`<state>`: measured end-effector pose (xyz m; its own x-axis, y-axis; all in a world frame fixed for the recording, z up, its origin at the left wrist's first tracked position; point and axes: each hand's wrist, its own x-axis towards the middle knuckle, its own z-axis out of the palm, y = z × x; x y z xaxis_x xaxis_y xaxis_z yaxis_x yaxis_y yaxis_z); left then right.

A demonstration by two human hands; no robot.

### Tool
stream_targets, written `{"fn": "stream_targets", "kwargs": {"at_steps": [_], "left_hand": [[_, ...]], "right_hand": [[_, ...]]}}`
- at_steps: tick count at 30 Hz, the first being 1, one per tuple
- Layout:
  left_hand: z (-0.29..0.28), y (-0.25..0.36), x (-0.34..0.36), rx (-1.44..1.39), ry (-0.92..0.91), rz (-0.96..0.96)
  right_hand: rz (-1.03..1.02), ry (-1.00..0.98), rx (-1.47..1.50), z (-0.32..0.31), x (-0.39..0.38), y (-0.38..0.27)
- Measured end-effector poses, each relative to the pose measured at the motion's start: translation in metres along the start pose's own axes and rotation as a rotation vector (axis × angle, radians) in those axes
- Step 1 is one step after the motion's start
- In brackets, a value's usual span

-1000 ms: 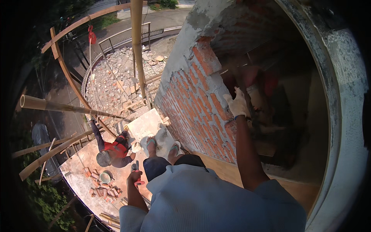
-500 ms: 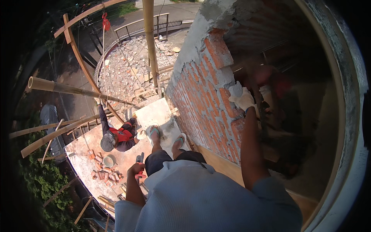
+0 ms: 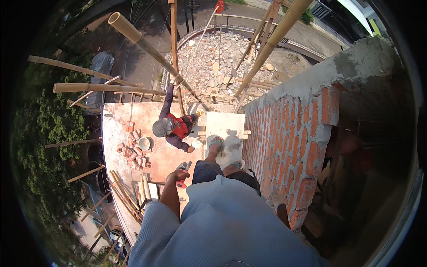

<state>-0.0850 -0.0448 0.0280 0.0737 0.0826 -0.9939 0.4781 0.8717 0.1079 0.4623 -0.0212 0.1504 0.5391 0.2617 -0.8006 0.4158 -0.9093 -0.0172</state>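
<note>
My left hand (image 3: pixel 172 176) is closed on a hand tool (image 3: pixel 181 183) with a red part and a grey bar pointing forward; its exact kind is unclear. It hangs beside my left thigh, above the pinkish floor. On the other side, my right hand (image 3: pixel 275 201), in a pale glove, is low beside the brick wall (image 3: pixel 284 142). Its fingers are blurred against the mortar, so whether it grips or touches the wall cannot be made out. The wall has rough grey mortar joints and a broken, stepped right edge. My sandalled feet are on or beside a pale board (image 3: pixel 226 122).
Ahead to the left, a co-worker (image 3: pixel 178 127) in a red vest has one gloved hand at a bamboo pole (image 3: pixel 151 51). Bricks (image 3: pixel 130 156) lie around a round bucket (image 3: pixel 144 143). Several poles cross the slab's edge. Rubble (image 3: pixel 209 62) spreads below; a dark opening lies right.
My view has turned right, so the scene has shifted. My right hand has come down from the wall's broken edge to low beside its face. My left hand still holds the red-and-grey tool.
</note>
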Motion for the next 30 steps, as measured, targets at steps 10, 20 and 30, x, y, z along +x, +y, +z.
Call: {"fn": "stream_targets", "kwargs": {"at_steps": [10,20,30], "left_hand": [[-0.008,0.021,-0.042,-0.414,0.029,0.04],[-0.014,-0.03,0.02,-0.171,-0.191,-0.126],[-0.064,0.025,0.081,0.088,-0.257,0.034]], "right_hand": [[-0.465,-0.404,-0.188,0.063,0.06,-0.255],[-1.389,-0.122,0.09,-0.015,-0.11,-0.392],[-0.637,-0.019,-0.249,-0.036,-0.039,-0.131]]}}
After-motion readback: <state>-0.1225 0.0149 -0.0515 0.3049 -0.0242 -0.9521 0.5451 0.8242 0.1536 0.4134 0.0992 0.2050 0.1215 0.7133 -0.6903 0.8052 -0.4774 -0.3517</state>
